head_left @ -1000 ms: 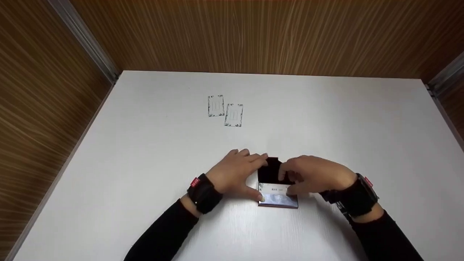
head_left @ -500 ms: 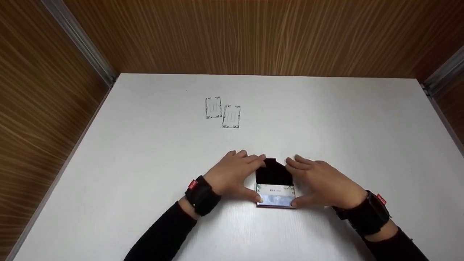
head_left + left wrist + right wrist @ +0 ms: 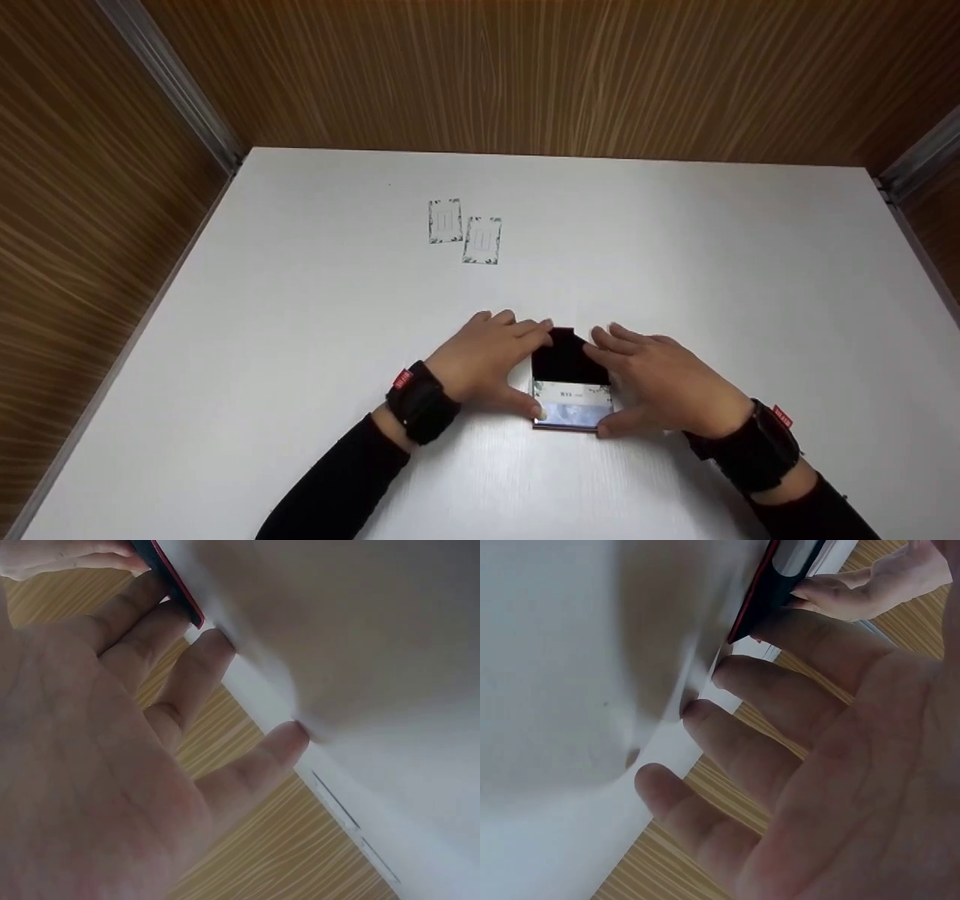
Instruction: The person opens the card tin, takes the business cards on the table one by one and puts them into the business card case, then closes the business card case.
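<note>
An opened card case (image 3: pixel 570 356) lies flat on the white table, its black lid folded back away from the person. In its near half sits a printed card (image 3: pixel 574 394) with a leaf pattern, partly behind a shiny silvery band. My left hand (image 3: pixel 487 360) spreads along the case's left side, thumb on the near left corner and index finger at the lid's edge. My right hand (image 3: pixel 667 379) mirrors it on the right, with the thumb at the near right corner. Both wrist views show extended fingers, several fingertips reaching the table beside the dark, red-edged case (image 3: pixel 176 589).
Two white cards with leafy borders, a left card (image 3: pixel 445 221) and a right card (image 3: pixel 481 241), lie farther back on the table. Wood-grain panels (image 3: pixel 480 75) rise behind the table and at both sides.
The right hand has drawn back from over the card to the case's right side, its fingers straightening and its thumb now at the near corner. The left hand has stayed in place.
</note>
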A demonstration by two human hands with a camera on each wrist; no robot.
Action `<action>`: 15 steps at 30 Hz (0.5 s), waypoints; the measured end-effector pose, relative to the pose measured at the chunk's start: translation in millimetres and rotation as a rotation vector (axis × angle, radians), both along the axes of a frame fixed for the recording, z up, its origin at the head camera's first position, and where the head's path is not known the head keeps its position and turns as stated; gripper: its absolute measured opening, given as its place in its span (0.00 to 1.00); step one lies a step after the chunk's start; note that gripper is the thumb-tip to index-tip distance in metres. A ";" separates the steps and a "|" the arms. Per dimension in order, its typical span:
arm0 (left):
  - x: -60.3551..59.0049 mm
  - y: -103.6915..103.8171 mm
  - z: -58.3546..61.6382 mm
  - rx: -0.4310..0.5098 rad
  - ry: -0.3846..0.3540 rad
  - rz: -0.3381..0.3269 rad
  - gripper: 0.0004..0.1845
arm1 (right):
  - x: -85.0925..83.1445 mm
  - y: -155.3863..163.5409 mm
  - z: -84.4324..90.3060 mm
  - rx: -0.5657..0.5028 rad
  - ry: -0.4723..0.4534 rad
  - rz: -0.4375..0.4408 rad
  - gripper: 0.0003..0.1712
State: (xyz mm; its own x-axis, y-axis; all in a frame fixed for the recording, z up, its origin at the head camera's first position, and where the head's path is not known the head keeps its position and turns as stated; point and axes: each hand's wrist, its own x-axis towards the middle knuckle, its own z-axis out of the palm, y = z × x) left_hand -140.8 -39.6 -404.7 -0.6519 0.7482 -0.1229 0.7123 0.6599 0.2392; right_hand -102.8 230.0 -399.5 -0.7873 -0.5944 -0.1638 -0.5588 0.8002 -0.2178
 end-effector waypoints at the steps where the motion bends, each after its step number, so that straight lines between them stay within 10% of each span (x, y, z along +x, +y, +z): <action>1: -0.7 -0.4 -0.2 0.010 0.000 -0.001 0.49 | -0.2 -0.3 0.1 0.004 -0.005 -0.005 0.61; 8: -11.9 -16.5 -1.5 0.017 0.028 0.152 0.47 | 1.5 -4.8 -0.8 -0.009 -0.013 -0.011 0.61; 15: -30.8 -38.6 -3.0 0.026 -0.106 0.312 0.52 | 3.4 -16.2 -1.1 -0.006 -0.017 -0.004 0.60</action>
